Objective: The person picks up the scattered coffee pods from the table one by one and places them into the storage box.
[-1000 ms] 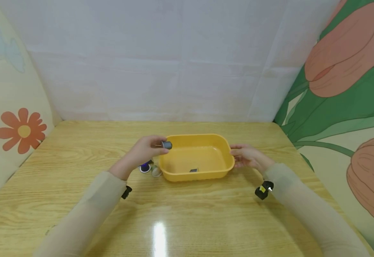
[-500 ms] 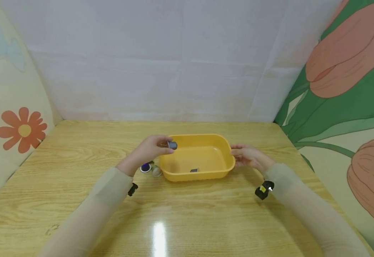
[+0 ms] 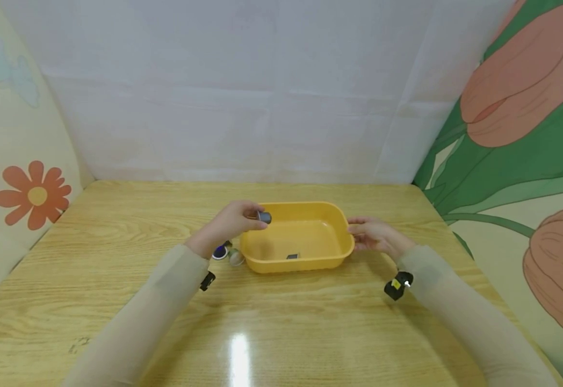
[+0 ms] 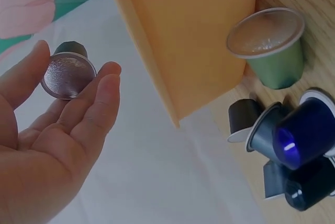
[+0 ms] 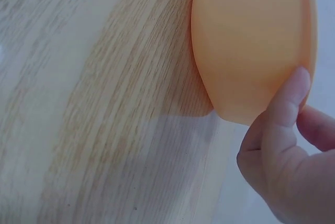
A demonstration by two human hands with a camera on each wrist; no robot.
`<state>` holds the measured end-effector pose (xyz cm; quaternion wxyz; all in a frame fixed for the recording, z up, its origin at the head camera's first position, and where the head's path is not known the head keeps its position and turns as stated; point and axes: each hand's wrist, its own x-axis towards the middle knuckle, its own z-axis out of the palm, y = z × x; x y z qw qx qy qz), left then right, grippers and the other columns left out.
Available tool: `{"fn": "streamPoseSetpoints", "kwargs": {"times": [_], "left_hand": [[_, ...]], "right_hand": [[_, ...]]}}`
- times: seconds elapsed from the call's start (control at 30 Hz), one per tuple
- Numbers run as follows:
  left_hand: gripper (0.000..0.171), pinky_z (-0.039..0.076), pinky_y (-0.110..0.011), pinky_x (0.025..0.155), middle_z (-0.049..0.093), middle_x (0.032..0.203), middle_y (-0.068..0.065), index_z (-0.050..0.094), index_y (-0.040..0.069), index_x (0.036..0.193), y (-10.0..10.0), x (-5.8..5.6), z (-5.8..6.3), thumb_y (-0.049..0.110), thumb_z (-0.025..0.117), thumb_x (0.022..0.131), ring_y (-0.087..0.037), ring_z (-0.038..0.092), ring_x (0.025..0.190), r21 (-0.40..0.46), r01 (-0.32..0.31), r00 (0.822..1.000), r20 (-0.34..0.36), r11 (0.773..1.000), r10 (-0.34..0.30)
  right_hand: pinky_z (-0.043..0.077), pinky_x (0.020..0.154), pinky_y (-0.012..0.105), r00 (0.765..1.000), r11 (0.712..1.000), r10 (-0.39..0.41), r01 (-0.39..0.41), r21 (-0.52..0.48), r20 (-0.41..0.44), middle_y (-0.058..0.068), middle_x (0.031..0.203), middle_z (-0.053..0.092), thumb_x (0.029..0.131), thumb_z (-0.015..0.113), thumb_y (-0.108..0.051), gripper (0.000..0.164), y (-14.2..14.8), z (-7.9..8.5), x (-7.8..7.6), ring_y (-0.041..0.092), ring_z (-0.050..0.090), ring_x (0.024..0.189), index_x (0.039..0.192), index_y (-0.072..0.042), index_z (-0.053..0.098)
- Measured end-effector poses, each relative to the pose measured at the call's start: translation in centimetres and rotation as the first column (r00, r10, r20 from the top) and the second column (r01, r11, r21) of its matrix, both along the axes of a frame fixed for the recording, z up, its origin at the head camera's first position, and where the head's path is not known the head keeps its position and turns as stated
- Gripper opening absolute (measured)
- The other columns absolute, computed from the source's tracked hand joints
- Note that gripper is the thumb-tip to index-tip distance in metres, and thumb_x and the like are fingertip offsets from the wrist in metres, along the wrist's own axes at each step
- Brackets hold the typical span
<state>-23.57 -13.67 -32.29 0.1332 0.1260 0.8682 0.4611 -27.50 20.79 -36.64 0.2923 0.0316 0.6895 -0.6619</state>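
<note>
My left hand [image 3: 235, 220] pinches a grey coffee capsule [image 3: 265, 217] between thumb and fingers, over the left side of a yellow plastic tub [image 3: 296, 265]. In the left wrist view the capsule's round foil lid [image 4: 68, 76] faces the camera. At the tub's right end, my right hand [image 3: 373, 235] grips the rim; in the right wrist view its fingers [image 5: 285, 103] lie against the outer wall. A small dark object [image 3: 293, 256], possibly another capsule, lies inside near the front wall.
Left of the tub, a green capsule [image 4: 280, 59] stands on the wooden table [image 3: 281, 317]. Near it lie a blue capsule [image 4: 303, 140] and several dark ones, clustered together. A white sheet [image 3: 243, 107] hangs behind the table, with floral panels on both sides.
My left hand has moved right with the grey capsule, from the tub's left edge to farther over its inside. The right hand and the tub have hardly moved.
</note>
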Motion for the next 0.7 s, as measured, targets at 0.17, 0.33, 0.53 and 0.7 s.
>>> {"fn": "streamPoseSetpoints", "kwargs": {"times": [0.17,0.33,0.53,0.7], "left_hand": [[0.051,0.048,-0.045,0.096,0.056,0.131,-0.02,0.049,-0.003,0.139,0.6,-0.4,-0.1,0.015,0.066,0.095,-0.032,0.053,0.12,0.004,-0.006,0.999,0.033,1.0,0.006],[0.049,0.049,-0.043,0.091,0.059,0.126,-0.019,0.05,-0.003,0.138,0.9,-0.8,-0.5,0.015,0.066,0.095,-0.031,0.055,0.112,-0.019,-0.006,0.998,0.056,1.0,0.007],[0.049,0.049,-0.043,0.092,0.059,0.126,-0.019,0.05,-0.003,0.138,1.1,-1.2,-0.7,0.015,0.065,0.095,-0.03,0.055,0.113,-0.024,-0.008,0.997,0.082,1.0,0.01],[0.049,0.048,-0.046,0.095,0.056,0.131,-0.019,0.049,-0.003,0.138,1.4,-1.3,-0.9,0.014,0.065,0.095,-0.031,0.054,0.117,0.004,-0.021,0.994,0.109,1.0,0.02]], "right_hand": [[0.056,0.063,0.026,1.0,1.0,-0.009,0.009,-0.005,0.003,0.005,0.091,0.061,0.101,0.042,0.0,0.052,0.0,0.0,0.0,0.014,0.061,0.075,0.148,0.01,0.022],[0.056,0.063,0.025,1.0,1.0,-0.001,0.001,-0.006,-0.008,0.004,0.089,0.061,0.101,0.043,0.0,0.052,0.0,-0.1,0.0,0.013,0.06,0.074,0.148,0.011,0.022],[0.056,0.061,0.025,1.0,1.0,-0.012,0.012,-0.022,0.005,0.004,0.087,0.061,0.101,0.043,0.001,0.052,0.0,0.0,0.0,0.013,0.061,0.073,0.148,0.01,0.022],[0.056,0.061,0.025,1.0,0.999,-0.016,0.017,-0.035,0.015,0.005,0.088,0.061,0.101,0.043,0.001,0.053,0.0,0.0,0.0,0.013,0.061,0.073,0.148,0.01,0.021]]}}
